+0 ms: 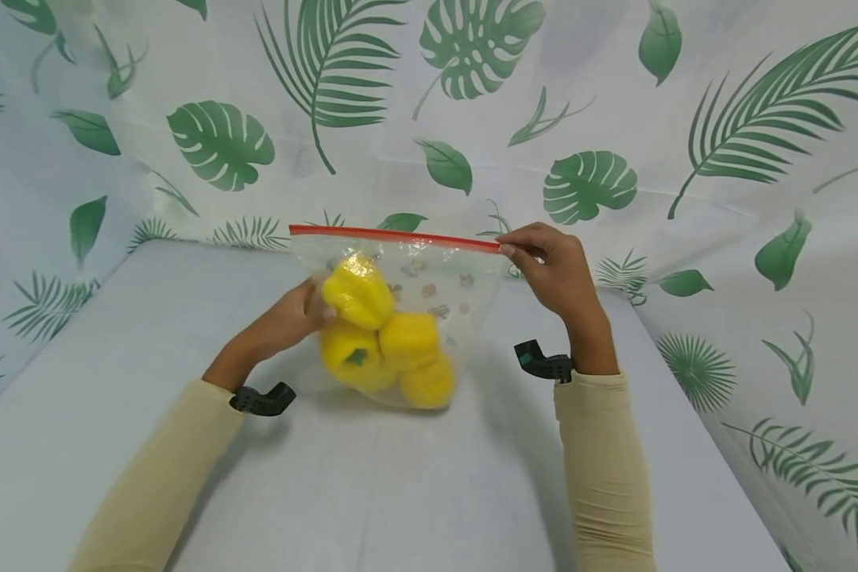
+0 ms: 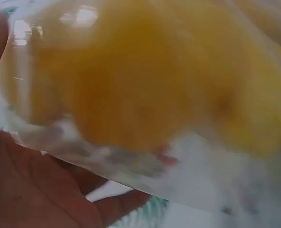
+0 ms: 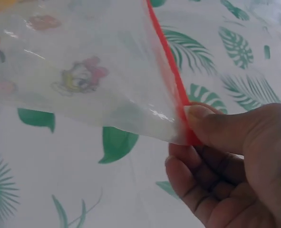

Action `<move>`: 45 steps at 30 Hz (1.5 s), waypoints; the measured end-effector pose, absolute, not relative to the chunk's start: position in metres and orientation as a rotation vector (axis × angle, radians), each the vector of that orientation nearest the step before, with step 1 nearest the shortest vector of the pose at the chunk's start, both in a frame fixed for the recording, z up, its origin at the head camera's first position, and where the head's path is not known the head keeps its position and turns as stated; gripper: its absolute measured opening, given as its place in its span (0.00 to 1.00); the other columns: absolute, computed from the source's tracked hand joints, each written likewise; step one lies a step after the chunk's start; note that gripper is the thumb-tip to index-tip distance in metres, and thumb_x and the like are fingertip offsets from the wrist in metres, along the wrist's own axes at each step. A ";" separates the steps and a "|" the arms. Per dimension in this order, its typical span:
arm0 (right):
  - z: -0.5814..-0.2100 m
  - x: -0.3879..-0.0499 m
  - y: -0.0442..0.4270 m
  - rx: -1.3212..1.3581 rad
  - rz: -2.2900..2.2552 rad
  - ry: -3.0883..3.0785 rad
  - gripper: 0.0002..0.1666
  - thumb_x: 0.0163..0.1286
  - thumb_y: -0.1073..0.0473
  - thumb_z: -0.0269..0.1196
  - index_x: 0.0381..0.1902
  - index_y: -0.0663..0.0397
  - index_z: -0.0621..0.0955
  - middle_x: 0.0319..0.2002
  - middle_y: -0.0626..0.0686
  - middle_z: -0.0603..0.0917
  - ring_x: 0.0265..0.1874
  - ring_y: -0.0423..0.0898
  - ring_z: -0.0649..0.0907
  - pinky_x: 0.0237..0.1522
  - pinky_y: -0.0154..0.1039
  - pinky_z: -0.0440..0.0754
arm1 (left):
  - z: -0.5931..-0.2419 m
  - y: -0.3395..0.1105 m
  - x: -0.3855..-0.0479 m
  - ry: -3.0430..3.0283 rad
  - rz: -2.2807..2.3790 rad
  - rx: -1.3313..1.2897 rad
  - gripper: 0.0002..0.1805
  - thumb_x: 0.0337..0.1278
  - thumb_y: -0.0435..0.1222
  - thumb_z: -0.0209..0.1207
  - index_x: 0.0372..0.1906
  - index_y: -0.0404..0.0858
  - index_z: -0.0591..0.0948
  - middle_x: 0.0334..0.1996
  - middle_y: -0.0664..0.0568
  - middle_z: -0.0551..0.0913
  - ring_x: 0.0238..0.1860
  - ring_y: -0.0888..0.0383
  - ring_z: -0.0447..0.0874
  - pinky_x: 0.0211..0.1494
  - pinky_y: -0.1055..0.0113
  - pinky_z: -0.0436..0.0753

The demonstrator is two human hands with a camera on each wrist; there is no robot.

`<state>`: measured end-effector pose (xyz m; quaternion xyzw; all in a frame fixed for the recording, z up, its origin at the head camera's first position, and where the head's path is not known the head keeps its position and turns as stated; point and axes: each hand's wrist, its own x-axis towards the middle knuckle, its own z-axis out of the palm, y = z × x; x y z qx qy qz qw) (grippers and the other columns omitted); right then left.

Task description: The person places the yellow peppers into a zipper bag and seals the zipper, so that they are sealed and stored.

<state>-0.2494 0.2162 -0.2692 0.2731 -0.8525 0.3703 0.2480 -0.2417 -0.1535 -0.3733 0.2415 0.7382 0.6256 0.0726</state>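
A clear zip bag (image 1: 465, 318) with a red zip strip (image 1: 400, 235) along its top hangs upright over the white table. Inside it are several yellow bell peppers (image 1: 358, 291), one showing a green stem; they look blurred in the left wrist view. My right hand (image 1: 554, 266) pinches the right end of the red strip between thumb and fingers (image 3: 202, 116). At the bag's left side, my left hand (image 1: 296, 310) holds the bag beside the peppers, its thumb on one side and its fingers (image 2: 116, 204) behind the plastic. Part of those fingers is hidden by the bag.
The white tabletop (image 1: 393, 485) spreads below the bag and both forearms. White cloth with green leaf prints (image 1: 372, 151) hangs behind the table and at both sides. A black wrist camera (image 1: 263, 399) sits on the left wrist, another (image 1: 543, 362) on the right.
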 end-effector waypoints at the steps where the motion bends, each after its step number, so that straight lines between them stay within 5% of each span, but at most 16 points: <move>1: -0.272 -0.250 0.216 0.732 1.015 -2.308 0.10 0.66 0.68 0.63 0.44 0.65 0.86 0.41 0.57 0.84 0.38 0.45 0.80 0.42 0.27 0.75 | -0.377 -0.152 -0.243 2.222 1.811 0.741 0.60 0.48 0.68 0.57 0.78 0.41 0.46 0.72 0.43 0.58 0.68 0.47 0.60 0.68 0.45 0.61; 7: -0.290 -0.257 0.214 0.669 1.099 -2.215 0.14 0.67 0.67 0.61 0.50 0.67 0.83 0.43 0.59 0.83 0.43 0.48 0.81 0.45 0.27 0.75 | -0.393 -0.148 -0.246 2.044 1.817 0.802 0.64 0.39 0.63 0.68 0.78 0.44 0.47 0.75 0.46 0.53 0.72 0.44 0.53 0.68 0.42 0.59; 13: -0.304 -0.241 0.196 0.497 1.424 -2.266 0.29 0.76 0.60 0.51 0.71 0.64 0.62 0.58 0.65 0.75 0.56 0.56 0.76 0.56 0.43 0.76 | -0.398 -0.146 -0.248 2.072 1.782 0.790 0.46 0.54 0.46 0.67 0.74 0.40 0.58 0.67 0.45 0.67 0.65 0.46 0.66 0.65 0.49 0.67; 18: -0.356 -0.254 0.202 0.581 1.847 -2.375 0.35 0.78 0.44 0.43 0.77 0.50 0.53 0.67 0.60 0.66 0.63 0.56 0.70 0.59 0.56 0.70 | -0.402 -0.142 -0.252 2.140 1.814 0.675 0.44 0.60 0.52 0.61 0.75 0.40 0.56 0.71 0.46 0.61 0.67 0.48 0.65 0.64 0.49 0.69; 22: -0.391 -0.260 0.205 0.729 1.878 -2.683 0.43 0.74 0.42 0.51 0.78 0.40 0.46 0.73 0.58 0.59 0.65 0.58 0.68 0.63 0.61 0.64 | -0.400 -0.134 -0.252 2.140 1.843 0.519 0.45 0.65 0.58 0.52 0.77 0.38 0.53 0.68 0.42 0.66 0.62 0.46 0.71 0.62 0.50 0.72; 27: -0.403 -0.258 0.200 0.732 1.787 -2.921 0.55 0.64 0.44 0.64 0.79 0.37 0.45 0.73 0.55 0.61 0.66 0.54 0.68 0.64 0.60 0.62 | -0.394 -0.126 -0.251 2.136 1.837 0.339 0.45 0.67 0.60 0.45 0.78 0.42 0.45 0.67 0.42 0.67 0.65 0.46 0.67 0.66 0.46 0.65; 32: -0.406 -0.258 0.201 0.618 1.951 -2.890 0.53 0.65 0.47 0.64 0.78 0.39 0.47 0.68 0.56 0.69 0.64 0.51 0.72 0.63 0.57 0.65 | -0.392 -0.123 -0.251 2.162 1.743 0.267 0.49 0.65 0.64 0.39 0.78 0.44 0.35 0.71 0.38 0.57 0.69 0.41 0.57 0.67 0.37 0.56; 36: -0.405 -0.258 0.203 0.564 2.055 -2.859 0.47 0.68 0.48 0.60 0.78 0.42 0.50 0.63 0.54 0.76 0.55 0.51 0.78 0.59 0.51 0.73 | -0.396 -0.125 -0.252 2.127 1.714 0.265 0.50 0.66 0.59 0.47 0.77 0.47 0.30 0.73 0.34 0.50 0.71 0.38 0.53 0.66 0.34 0.54; 45: -0.407 -0.257 0.209 0.517 2.272 -2.879 0.40 0.73 0.50 0.55 0.77 0.51 0.54 0.61 0.56 0.75 0.47 0.48 0.79 0.53 0.44 0.77 | -0.407 -0.116 -0.252 2.049 1.742 0.198 0.51 0.59 0.60 0.56 0.77 0.43 0.45 0.72 0.40 0.57 0.69 0.43 0.59 0.66 0.46 0.64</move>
